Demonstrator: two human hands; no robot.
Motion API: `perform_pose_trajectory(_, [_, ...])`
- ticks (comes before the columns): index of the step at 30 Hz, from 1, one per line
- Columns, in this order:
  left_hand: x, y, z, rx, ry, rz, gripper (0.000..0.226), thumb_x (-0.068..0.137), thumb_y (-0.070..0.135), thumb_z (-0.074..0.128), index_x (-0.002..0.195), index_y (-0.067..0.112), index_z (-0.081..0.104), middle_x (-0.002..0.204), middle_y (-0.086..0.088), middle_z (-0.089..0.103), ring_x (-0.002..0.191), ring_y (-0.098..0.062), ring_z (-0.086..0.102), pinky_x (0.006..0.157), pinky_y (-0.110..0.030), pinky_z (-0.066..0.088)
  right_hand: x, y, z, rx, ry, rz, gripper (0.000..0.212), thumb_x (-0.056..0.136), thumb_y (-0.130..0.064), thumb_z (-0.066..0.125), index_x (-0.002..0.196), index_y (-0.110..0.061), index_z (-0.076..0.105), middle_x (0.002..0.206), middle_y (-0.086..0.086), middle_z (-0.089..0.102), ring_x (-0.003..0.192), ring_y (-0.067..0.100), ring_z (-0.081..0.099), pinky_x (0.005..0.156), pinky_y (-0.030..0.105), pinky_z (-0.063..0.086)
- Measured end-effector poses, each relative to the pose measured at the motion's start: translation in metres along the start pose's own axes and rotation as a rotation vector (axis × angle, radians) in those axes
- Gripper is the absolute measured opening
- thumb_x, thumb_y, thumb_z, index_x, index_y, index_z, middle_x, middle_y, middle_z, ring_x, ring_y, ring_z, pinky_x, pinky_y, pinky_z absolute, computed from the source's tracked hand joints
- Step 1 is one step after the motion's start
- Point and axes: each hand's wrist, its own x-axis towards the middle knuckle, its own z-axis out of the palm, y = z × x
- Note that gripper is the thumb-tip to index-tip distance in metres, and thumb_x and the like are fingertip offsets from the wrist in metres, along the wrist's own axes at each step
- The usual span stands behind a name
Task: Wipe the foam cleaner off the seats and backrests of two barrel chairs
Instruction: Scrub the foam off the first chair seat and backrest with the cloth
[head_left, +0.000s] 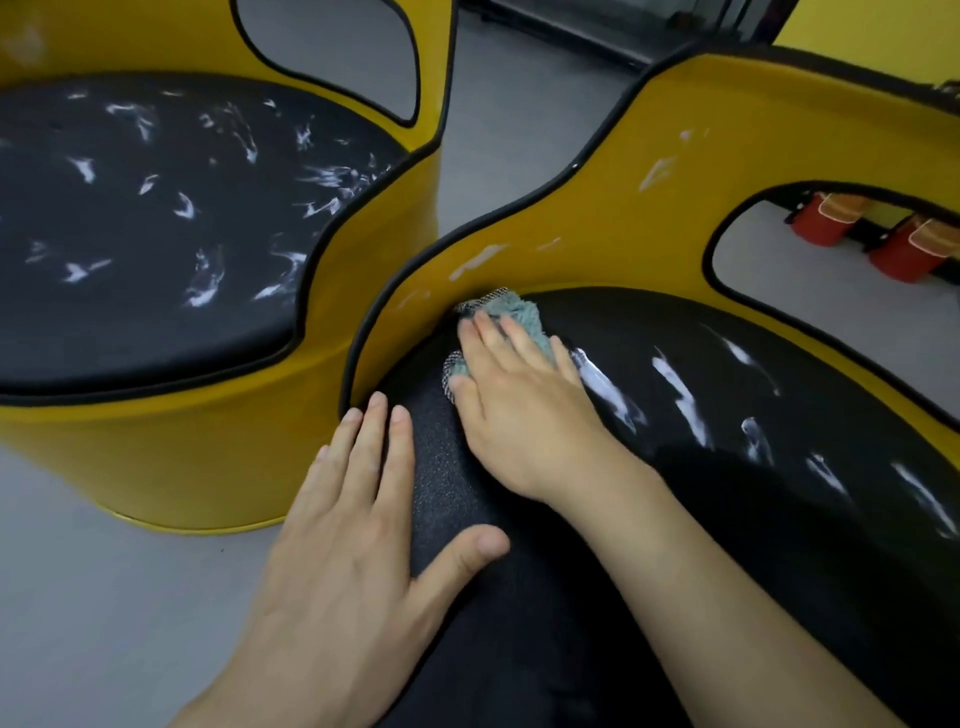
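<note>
Cloth under right hand, on seat.

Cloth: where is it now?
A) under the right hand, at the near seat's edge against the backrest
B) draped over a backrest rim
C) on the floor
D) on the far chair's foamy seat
A: the right hand presses the cloth onto the near seat where it meets the yellow backrest; the left hand rests bare on the seat's front.
</note>
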Motion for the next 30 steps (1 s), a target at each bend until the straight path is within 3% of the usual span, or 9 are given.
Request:
perform_pose_trajectory(3, [0.001, 0.0, -0.001, 0.005, -0.021, 0.001, 0.116, 0.062, 0.1, -0.019, 0.154, 0.029, -0.02, 0.162, 0.013, -0.029, 0.15, -0.003, -0.028, 0.12, -0.02, -0.013, -0.04, -0.005, 0.007, -0.017, 0.02, -0.032, 0.06, 0.107, -0.041, 0.014, 0.162, -0.021, 0.001, 0.169, -0.007, -0.003, 0.154, 0.01, -0.01, 0.124, 0.048, -0.002])
perform_pose_trajectory(7, [0.0, -0.008, 0.009, 0.062, -0.007, 0.063, 0.107, 0.09, 0.088, 0.017, 0.158, 0.006, 0.03, 0.166, -0.01, 0.024, 0.152, -0.027, 0.024, 0.118, -0.034, 0.014, -0.146, 0.012, 0.024, -0.033, 0.033, -0.052, 0.063, 0.093, -0.043, 0.037, 0.15, -0.018, 0.045, 0.156, -0.004, 0.043, 0.146, 0.015, 0.036, 0.108, 0.047, 0.029])
perform_pose_trajectory(12, [0.007, -0.001, 0.011, 0.245, 0.009, 0.17, 0.112, 0.09, 0.088, 0.02, 0.149, -0.004, 0.044, 0.158, -0.023, 0.038, 0.147, -0.039, 0.033, 0.116, -0.05, 0.021, -0.176, 0.045, 0.02, -0.08, -0.057, 0.048, 0.062, 0.105, -0.048, 0.01, 0.149, -0.019, 0.044, 0.154, -0.003, 0.046, 0.144, 0.016, 0.036, 0.106, 0.049, 0.03])
perform_pose_trajectory(17, [0.026, 0.016, 0.013, 0.308, -0.038, 0.232, 0.109, 0.089, 0.089, 0.018, 0.156, 0.005, 0.036, 0.163, -0.018, 0.03, 0.153, -0.032, 0.024, 0.119, -0.048, 0.014, -0.11, 0.059, -0.01, -0.014, -0.062, 0.235, 0.075, 0.086, -0.056, -0.016, 0.157, -0.033, -0.019, 0.163, -0.018, -0.024, 0.145, -0.002, -0.03, 0.123, 0.038, -0.014])
perform_pose_trajectory(20, [0.042, 0.022, 0.013, 0.317, -0.057, 0.244, 0.108, 0.089, 0.089, 0.007, 0.159, 0.01, 0.028, 0.166, -0.016, 0.021, 0.156, -0.026, 0.014, 0.122, -0.044, 0.007, -0.12, 0.048, 0.002, -0.031, -0.009, 0.293, 0.074, 0.092, -0.052, -0.004, 0.161, -0.025, -0.007, 0.167, -0.011, -0.011, 0.151, 0.003, -0.018, 0.125, 0.042, -0.005])
perform_pose_trajectory(23, [0.061, 0.031, 0.016, 0.27, -0.026, 0.258, 0.111, 0.078, 0.09, -0.015, 0.164, 0.021, 0.005, 0.171, -0.008, -0.002, 0.156, -0.017, -0.011, 0.126, -0.039, -0.007, -0.155, 0.021, 0.02, 0.02, 0.046, 0.267, 0.07, 0.089, -0.045, 0.035, 0.15, -0.013, 0.045, 0.158, 0.0, 0.04, 0.146, 0.018, 0.035, 0.111, 0.049, 0.026])
perform_pose_trajectory(25, [0.069, 0.035, 0.018, 0.248, -0.026, 0.255, 0.109, 0.076, 0.088, -0.02, 0.163, 0.024, -0.001, 0.17, -0.006, -0.008, 0.155, -0.015, -0.015, 0.126, -0.038, -0.01, -0.164, 0.017, 0.028, 0.021, 0.065, 0.242, 0.069, 0.082, -0.044, 0.043, 0.141, -0.011, 0.058, 0.15, 0.001, 0.052, 0.138, 0.022, 0.048, 0.103, 0.051, 0.031])
perform_pose_trajectory(27, [0.071, 0.036, 0.018, 0.224, -0.014, 0.254, 0.108, 0.079, 0.087, -0.02, 0.163, 0.023, 0.005, 0.17, -0.006, -0.003, 0.156, -0.015, -0.01, 0.126, -0.038, -0.006, -0.155, 0.021, 0.025, 0.027, 0.063, 0.226, 0.067, 0.088, -0.044, 0.038, 0.146, -0.013, 0.051, 0.154, -0.001, 0.046, 0.143, 0.018, 0.041, 0.107, 0.049, 0.027])
perform_pose_trajectory(30, [0.069, 0.035, 0.017, 0.209, -0.029, 0.228, 0.104, 0.08, 0.084, -0.018, 0.163, 0.026, 0.004, 0.17, -0.002, -0.005, 0.156, -0.013, -0.011, 0.126, -0.036, -0.008, -0.113, 0.039, 0.005, 0.031, 0.031, 0.234, 0.071, 0.097, -0.049, 0.006, 0.162, -0.021, 0.008, 0.169, -0.005, 0.003, 0.154, 0.009, -0.004, 0.124, 0.043, 0.0])
